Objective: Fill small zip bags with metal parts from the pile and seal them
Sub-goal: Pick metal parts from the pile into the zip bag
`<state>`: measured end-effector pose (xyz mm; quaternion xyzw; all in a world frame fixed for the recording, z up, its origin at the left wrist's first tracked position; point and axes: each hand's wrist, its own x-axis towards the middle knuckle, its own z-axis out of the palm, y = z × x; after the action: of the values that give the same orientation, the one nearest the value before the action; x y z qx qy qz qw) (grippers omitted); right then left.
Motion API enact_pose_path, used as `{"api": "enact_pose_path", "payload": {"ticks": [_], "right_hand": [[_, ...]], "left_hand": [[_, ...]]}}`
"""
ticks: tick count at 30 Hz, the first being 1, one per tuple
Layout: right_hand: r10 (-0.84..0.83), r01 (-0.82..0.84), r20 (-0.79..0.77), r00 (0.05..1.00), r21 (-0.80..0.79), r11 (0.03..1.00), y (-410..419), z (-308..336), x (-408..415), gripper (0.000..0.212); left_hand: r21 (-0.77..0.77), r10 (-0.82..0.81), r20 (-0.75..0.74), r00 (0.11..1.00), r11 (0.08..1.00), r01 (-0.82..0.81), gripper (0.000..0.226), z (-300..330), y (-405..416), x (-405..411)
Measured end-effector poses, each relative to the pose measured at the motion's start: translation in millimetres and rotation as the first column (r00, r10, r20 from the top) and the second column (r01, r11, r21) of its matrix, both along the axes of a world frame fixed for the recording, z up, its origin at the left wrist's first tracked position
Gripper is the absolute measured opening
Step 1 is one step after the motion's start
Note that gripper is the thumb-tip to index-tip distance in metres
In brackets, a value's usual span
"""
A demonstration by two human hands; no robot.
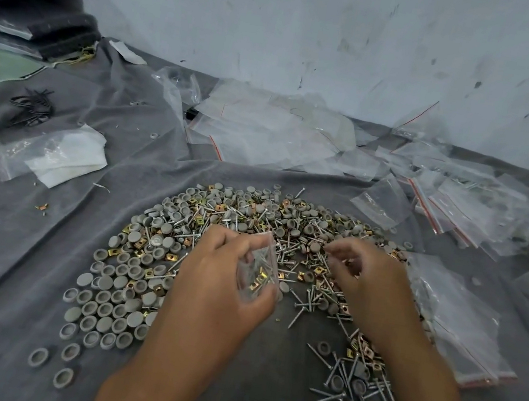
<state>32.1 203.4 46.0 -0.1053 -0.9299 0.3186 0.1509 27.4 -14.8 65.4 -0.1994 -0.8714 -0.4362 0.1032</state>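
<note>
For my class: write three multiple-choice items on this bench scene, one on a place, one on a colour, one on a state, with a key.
1. Where does the stack of empty zip bags lie?
A) right of the pile
B) on the wall
C) under the left hand

2. What colour are the round caps?
A) red
B) grey
C) blue

3. What does the left hand hold?
A) nothing
B) scissors
C) a small bag with parts inside

Key: A, it lies beyond the right hand; B, all look grey; C, screws show through the plastic.

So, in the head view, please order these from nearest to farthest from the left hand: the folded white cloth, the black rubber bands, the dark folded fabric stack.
1. Folded white cloth, left of the left hand.
2. Black rubber bands, farther back-left.
3. Dark folded fabric stack, far left corner.
</note>
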Motion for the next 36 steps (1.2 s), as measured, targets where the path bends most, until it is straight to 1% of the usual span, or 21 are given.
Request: {"api": "enact_pose_path", "payload": {"ticks": [1, 2, 6, 8, 9, 11, 15, 19, 23, 25, 29, 33, 36], "right_hand": [[-0.002, -0.004, 0.097, 0.995, 0.064, 0.998, 0, -8, -4, 0.014], [0.002, -0.022, 0.161, 0.987, 0.119, 0.993, -3, -15, -8, 0.016], [-0.005, -0.065, 0.226, 0.974, 0.3, 0.952, -18, -30, -25, 0.029], [-0.069, -0.041, 0.269, 0.961, 0.382, 0.923, -23, -36, -30, 0.034], [-0.099, -0.021, 0.278, 0.956, 0.397, 0.918, -24, -38, -32, 0.033], [-0.116, -0.003, 0.298, 0.948, 0.371, 0.929, -21, -41, -33, 0.03], [-0.065, -0.049, 0.337, 0.939, 0.319, 0.946, -14, -41, -29, 0.028], [-0.023, -0.057, 0.288, 0.957, 0.265, 0.963, -14, -37, -22, 0.026], [-0.052, -0.069, 0.329, 0.943, 0.347, 0.935, -15, -36, -19, 0.014], [-0.045, -0.069, 0.313, 0.949, 0.343, 0.937, -14, -36, -20, 0.009], [-0.011, -0.087, 0.278, 0.961, 0.341, 0.936, -19, -36, -23, 0.008], [0.012, -0.085, 0.289, 0.957, 0.243, 0.966, -24, -41, -24, 0.012], [0.064, -0.108, 0.254, 0.965, 0.167, 0.98, -29, -39, -23, 0.007]], "left_hand": [[0.0, -0.002, -0.002, 1.0, 1.0, 0.002, 0.052, 0, 0, 0], [0.002, -0.003, -0.001, 1.0, 1.0, 0.003, 0.052, 0, 0, 0], [0.008, -0.003, -0.001, 1.0, 1.0, 0.003, 0.053, 0, -1, -2], [0.01, 0.003, -0.009, 1.0, 1.0, -0.003, 0.053, 0, -2, -2], [0.012, 0.006, -0.014, 1.0, 1.0, -0.006, 0.053, 0, -3, -2], [0.008, 0.01, -0.021, 1.0, 1.0, -0.01, 0.052, 0, -4, -3], [0.003, 0.021, -0.021, 1.0, 1.0, -0.021, 0.052, 0, -5, -4], [0.006, 0.024, -0.012, 1.0, 1.0, -0.024, 0.052, 1, -5, -3], [0.009, 0.023, -0.017, 1.0, 1.0, -0.022, 0.052, 2, -4, -3], [0.006, 0.02, -0.019, 1.0, 1.0, -0.02, 0.053, 2, -4, -2], [0.013, 0.026, -0.019, 0.999, 1.0, -0.026, 0.054, 2, -4, -3], [0.012, 0.024, -0.019, 1.0, 1.0, -0.024, 0.054, 2, -3, -3], [0.009, 0.023, -0.019, 1.0, 1.0, -0.023, 0.053, 2, -3, -3]]}}
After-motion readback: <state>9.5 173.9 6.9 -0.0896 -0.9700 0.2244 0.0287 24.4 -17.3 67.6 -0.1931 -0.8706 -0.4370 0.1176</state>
